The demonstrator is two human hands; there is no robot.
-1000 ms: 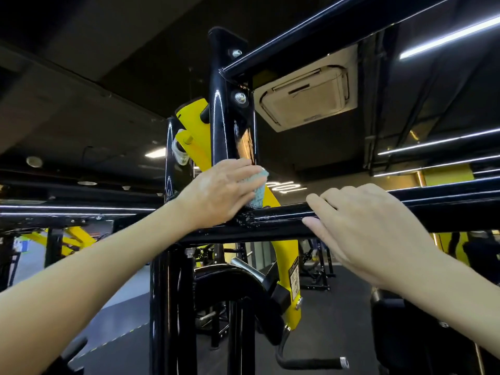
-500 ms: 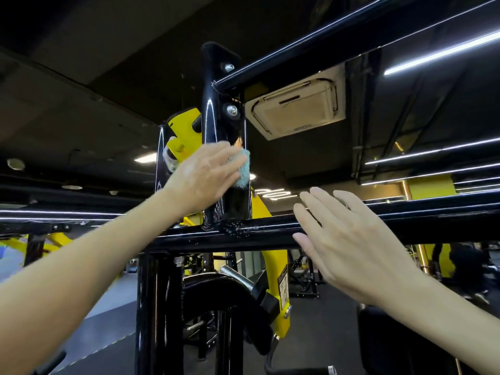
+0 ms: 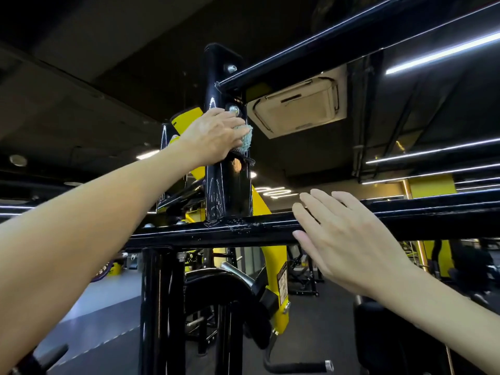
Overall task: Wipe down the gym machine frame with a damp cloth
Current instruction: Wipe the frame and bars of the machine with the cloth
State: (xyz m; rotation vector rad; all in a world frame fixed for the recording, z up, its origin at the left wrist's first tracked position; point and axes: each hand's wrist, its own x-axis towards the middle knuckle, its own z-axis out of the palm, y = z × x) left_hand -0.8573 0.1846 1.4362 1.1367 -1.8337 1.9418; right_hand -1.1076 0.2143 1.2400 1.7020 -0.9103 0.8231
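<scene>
The gym machine frame is glossy black steel: an upright post (image 3: 226, 190) rises from a horizontal crossbar (image 3: 216, 230), and another bar (image 3: 311, 52) runs off to the upper right. My left hand (image 3: 213, 136) holds a small teal cloth (image 3: 246, 138) bunched under its fingers and presses it against the upright post, just below a bolt (image 3: 233, 109). Wet streaks show on the post beneath the cloth. My right hand (image 3: 349, 239) is spread with straight fingers in front of the crossbar; whether it touches the bar I cannot tell.
A yellow machine arm (image 3: 273, 250) with a black pad (image 3: 230, 293) hangs behind the crossbar. A black column (image 3: 159, 307) drops below the bar. A ceiling air-conditioning unit (image 3: 297, 106) and light strips are overhead. Other gym machines stand on the floor beyond.
My left hand has slid the cloth up the post from the joint with the crossbar to near the upper bolt. My right hand has let go of the crossbar and opened flat.
</scene>
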